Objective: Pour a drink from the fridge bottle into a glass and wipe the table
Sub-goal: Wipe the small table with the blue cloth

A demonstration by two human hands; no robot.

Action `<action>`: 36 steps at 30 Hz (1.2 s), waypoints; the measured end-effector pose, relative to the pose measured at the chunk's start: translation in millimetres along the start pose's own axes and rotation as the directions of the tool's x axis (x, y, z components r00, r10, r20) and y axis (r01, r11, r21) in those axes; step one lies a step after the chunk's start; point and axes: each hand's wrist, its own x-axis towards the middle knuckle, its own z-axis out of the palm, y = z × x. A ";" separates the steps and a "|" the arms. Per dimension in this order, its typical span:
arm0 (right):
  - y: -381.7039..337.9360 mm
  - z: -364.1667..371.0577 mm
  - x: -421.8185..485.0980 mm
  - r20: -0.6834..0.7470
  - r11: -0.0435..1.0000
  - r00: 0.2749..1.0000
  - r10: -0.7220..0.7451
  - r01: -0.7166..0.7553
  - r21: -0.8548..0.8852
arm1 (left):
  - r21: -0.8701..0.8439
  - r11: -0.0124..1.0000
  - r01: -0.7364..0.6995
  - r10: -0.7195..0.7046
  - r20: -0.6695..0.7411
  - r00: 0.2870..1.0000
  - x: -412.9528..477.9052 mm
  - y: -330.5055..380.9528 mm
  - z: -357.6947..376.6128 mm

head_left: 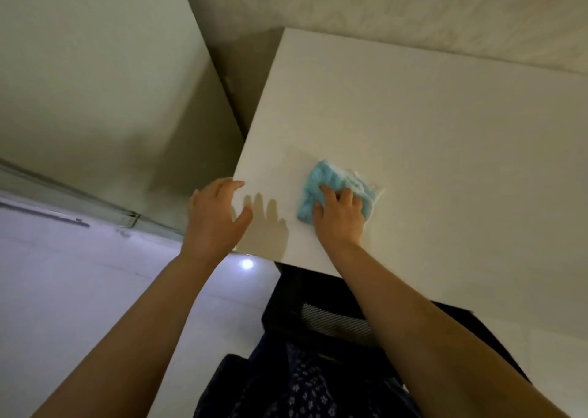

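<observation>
A crumpled light-blue cloth [331, 183] lies on the white table [429, 137] near its front left corner. My right hand [339, 216] presses down on the cloth, fingers spread over it and gripping it. My left hand [216, 212] hovers at the table's left edge, fingers apart and holding nothing; its shadow falls on the tabletop. No bottle or glass is in view.
A large pale appliance or cabinet [95, 83] stands left of the table with a narrow gap between them. A black mesh-backed chair [334, 319] sits under the table's front edge. Pale tiled floor [79, 290] lies at lower left. A wall runs behind the table.
</observation>
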 end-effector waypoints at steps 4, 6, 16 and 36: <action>-81.9 27.3 -23.5 0.163 0.946 0.937 -0.310 0.321 -0.046 | -0.002 0.999 0.054 -0.054 0.015 0.998 4.5 -35.5 -4.9; -89.0 30.6 -35.5 0.226 0.840 0.832 -0.507 0.536 -0.090 | 0.006 0.997 0.076 -0.076 0.021 0.997 4.0 -44.1 -2.9; 102.7 -38.1 -37.0 -0.097 0.967 0.982 0.162 -0.177 -0.180 | -0.102 0.993 -0.060 0.072 0.122 0.990 4.8 -11.0 13.4; -9.7 12.7 -75.8 0.163 0.900 0.906 -0.390 0.413 -0.143 | -0.187 0.980 -0.063 0.069 0.024 0.997 -13.5 -27.3 15.2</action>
